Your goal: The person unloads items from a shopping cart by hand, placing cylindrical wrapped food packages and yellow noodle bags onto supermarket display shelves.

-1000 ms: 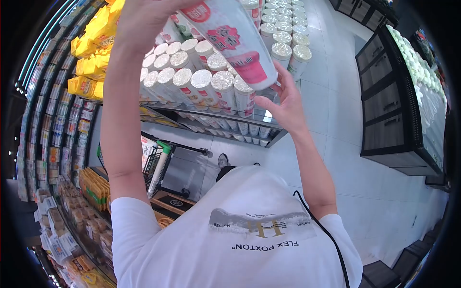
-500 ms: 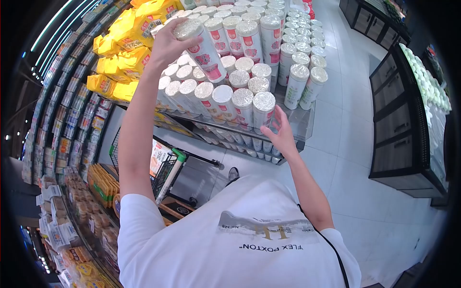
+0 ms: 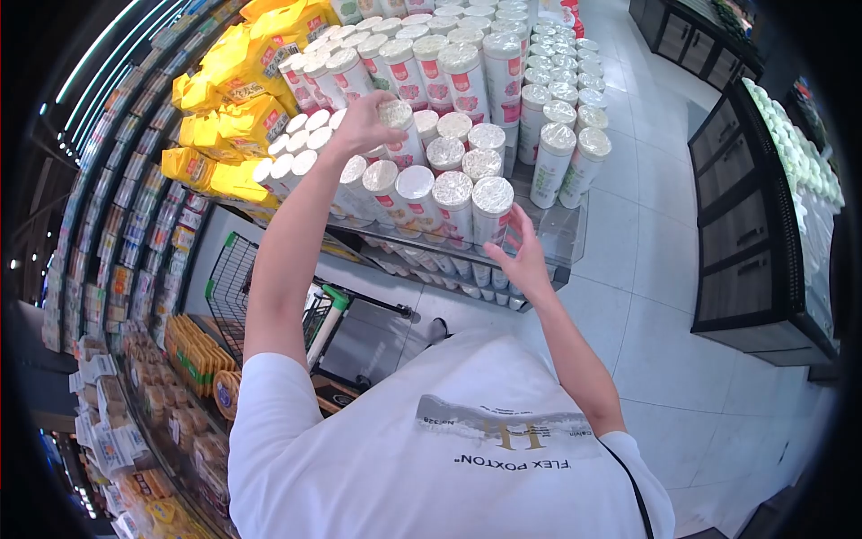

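Observation:
My left hand [image 3: 364,128] grips the top of a white cylindrical canister [image 3: 404,135] with a pink label, which is lowered among the front rows. Its base is hidden behind neighbouring canisters. My right hand [image 3: 523,256] is at the front corner, fingers apart, beside the corner canister [image 3: 492,208]; I cannot tell if it presses on it. More white canisters [image 3: 415,193] with foil-like round tops line the front edge. A taller row of pink-labelled canisters [image 3: 462,76] rises behind them.
Yellow packages [image 3: 242,117] are piled on the left of the stand. A shopping cart [image 3: 238,278] stands below my left arm. Green-labelled canisters [image 3: 555,162] fill the stand's right side. A dark cabinet [image 3: 745,234] is on the right, and packaged goods [image 3: 171,404] at lower left.
My left hand has brought the canister down and to the right, from above the rows to a place among the front ones. My right hand has barely moved.

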Tool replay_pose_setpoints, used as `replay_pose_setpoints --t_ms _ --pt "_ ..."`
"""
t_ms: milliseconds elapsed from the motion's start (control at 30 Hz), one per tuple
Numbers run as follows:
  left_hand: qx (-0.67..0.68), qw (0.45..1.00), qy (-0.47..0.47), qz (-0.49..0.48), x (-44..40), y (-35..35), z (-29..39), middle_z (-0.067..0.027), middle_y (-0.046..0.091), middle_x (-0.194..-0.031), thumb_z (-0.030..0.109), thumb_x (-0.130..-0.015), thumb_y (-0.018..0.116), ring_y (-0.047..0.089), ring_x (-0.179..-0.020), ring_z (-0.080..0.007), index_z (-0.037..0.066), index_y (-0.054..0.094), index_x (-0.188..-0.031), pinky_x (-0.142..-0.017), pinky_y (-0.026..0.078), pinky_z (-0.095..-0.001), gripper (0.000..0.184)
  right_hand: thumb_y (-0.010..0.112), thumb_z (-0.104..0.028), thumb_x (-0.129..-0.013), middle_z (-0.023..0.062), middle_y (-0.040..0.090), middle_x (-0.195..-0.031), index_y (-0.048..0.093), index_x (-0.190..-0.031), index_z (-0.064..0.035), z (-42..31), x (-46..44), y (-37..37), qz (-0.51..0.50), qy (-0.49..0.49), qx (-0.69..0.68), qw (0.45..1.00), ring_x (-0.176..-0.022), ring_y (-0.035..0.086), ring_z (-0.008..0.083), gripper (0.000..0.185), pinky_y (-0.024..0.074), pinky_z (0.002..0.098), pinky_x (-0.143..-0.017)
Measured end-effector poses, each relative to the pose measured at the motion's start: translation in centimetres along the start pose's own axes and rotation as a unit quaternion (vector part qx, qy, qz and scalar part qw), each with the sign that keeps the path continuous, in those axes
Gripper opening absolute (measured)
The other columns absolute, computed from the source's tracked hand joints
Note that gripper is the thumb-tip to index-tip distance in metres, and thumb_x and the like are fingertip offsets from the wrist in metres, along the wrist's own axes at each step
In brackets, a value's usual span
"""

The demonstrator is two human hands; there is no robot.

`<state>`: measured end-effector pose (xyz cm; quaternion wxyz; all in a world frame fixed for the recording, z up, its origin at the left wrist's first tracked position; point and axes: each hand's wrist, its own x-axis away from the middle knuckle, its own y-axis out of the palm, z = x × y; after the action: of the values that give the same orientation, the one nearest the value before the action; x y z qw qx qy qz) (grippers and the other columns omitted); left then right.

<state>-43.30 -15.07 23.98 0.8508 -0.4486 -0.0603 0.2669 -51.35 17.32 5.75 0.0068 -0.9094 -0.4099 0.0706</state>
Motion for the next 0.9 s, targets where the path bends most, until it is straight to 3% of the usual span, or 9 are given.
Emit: replay_pose_setpoints --t_ms 67,200,333,433,533,633,733,867,900 --pt "-0.074 0.997 0.014 -0.001 -0.7 2.2 -2.8 -0.0212 0.071 -0.112 0.024 -0.061 0.086 0.070 -0.102 -0.0296 -0.004 0.061 -0.127 -0.091 0.055 -0.0373 0.075 0.083 -0.016 -0.082 0.0198 0.038 -0.154 0.023 -0.156 0.0009 0.3 0.1 0.1 -0.002 -0.003 0.000 1.000 -0.145 0.038 0.0323 0.096 0.0391 0.0478 -0.115" --pt "-0.028 0.998 -0.043 -0.019 -1.3 5.5 -6.4 -0.0210 0.071 -0.115 0.027 -0.060 0.084 0.070 -0.104 -0.0333 -0.002 0.061 -0.128 -0.092 0.055 -0.0365 0.078 0.083 -0.016 -0.082 0.0201 0.037 -0.154 0.023 -0.156 0.0003 0.5 0.3 0.2 0.000 0.006 0.008 1.000 -0.144 0.038 0.0329 0.096 0.0396 0.0482 -0.115" --pt "-0.261 0.965 0.000 -0.010 0.0 6.4 -5.2 -0.0181 0.071 -0.109 0.031 -0.067 0.085 0.070 -0.101 -0.0301 0.008 0.064 -0.129 -0.094 0.053 -0.0433 0.069 0.083 -0.016 -0.082 0.0201 0.037 -0.154 0.023 -0.156 -0.0001 0.5 0.5 0.2 -0.004 0.012 0.007 1.000 -0.144 0.039 0.0324 0.096 0.0403 0.0472 -0.114" --pt "-0.259 0.965 0.027 0.041 0.1 7.4 -6.1 -0.0170 0.070 -0.109 0.035 -0.068 0.084 0.068 -0.103 -0.0348 0.012 0.067 -0.126 -0.095 0.052 -0.0438 0.065 0.082 -0.014 -0.082 0.0200 0.037 -0.154 0.024 -0.156 -0.0004 0.4 0.6 0.2 -0.007 0.017 0.012 1.000 -0.143 0.039 0.0319 0.095 0.0409 0.0460 -0.113" --pt "-0.244 0.969 0.030 0.019 -0.2 7.2 -6.4 -0.0168 0.070 -0.116 0.038 -0.066 0.086 0.066 -0.111 -0.0353 0.010 0.067 -0.126 -0.097 0.051 -0.0424 0.069 0.082 -0.013 -0.082 0.0197 0.037 -0.154 0.023 -0.156 -0.0008 0.3 0.6 0.3 -0.006 0.027 0.012 1.000 -0.144 0.039 0.0315 0.095 0.0407 0.0452 -0.113" --pt "-0.162 0.985 -0.016 -0.046 -0.1 5.9 -5.7 -0.0158 0.069 -0.124 0.033 -0.067 0.086 0.065 -0.115 -0.0315 0.010 0.066 -0.129 -0.099 0.045 -0.0506 0.070 0.081 -0.013 -0.082 0.0196 0.036 -0.155 0.023 -0.156 -0.0013 0.7 0.6 0.4 -0.006 0.032 0.007 0.999 -0.144 0.039 0.0315 0.094 0.0401 0.0451 -0.114" --pt "-0.052 0.995 0.017 0.084 1.3 6.0 -6.2 -0.0167 0.068 -0.128 0.033 -0.069 0.086 0.065 -0.115 -0.0316 0.007 0.066 -0.129 -0.098 0.048 -0.0451 0.068 0.080 -0.013 -0.083 0.0198 0.036 -0.155 0.023 -0.156 -0.0017 1.0 0.8 0.3 -0.012 0.036 0.009 0.999 -0.144 0.038 0.0320 0.093 0.0395 0.0451 -0.114" --pt "0.006 0.938 0.052 0.343 8.8 7.5 -5.5 -0.0132 0.070 -0.115 0.015 -0.082 0.081 0.067 -0.108 -0.0265 0.003 0.068 -0.118 -0.093 0.052 -0.0362 0.040 0.079 -0.013 -0.084 0.0201 0.035 -0.156 0.023 -0.157 -0.0025 2.9 2.2 0.1 -0.017 0.069 0.008 0.997 -0.144 0.038 0.0331 0.092 0.0395 0.0450 -0.113" --pt "0.015 0.927 0.056 0.371 11.5 8.4 -5.4 -0.0139 0.070 -0.107 0.012 -0.081 0.079 0.067 -0.102 -0.0284 0.002 0.068 -0.113 -0.090 0.052 -0.0375 0.035 0.079 -0.014 -0.086 0.0187 0.045 -0.149 0.032 -0.154 -0.0020 3.8 2.9 0.3 -0.005 0.069 0.016 0.997 -0.138 0.045 0.0292 0.084 0.0421 0.0428 -0.110"
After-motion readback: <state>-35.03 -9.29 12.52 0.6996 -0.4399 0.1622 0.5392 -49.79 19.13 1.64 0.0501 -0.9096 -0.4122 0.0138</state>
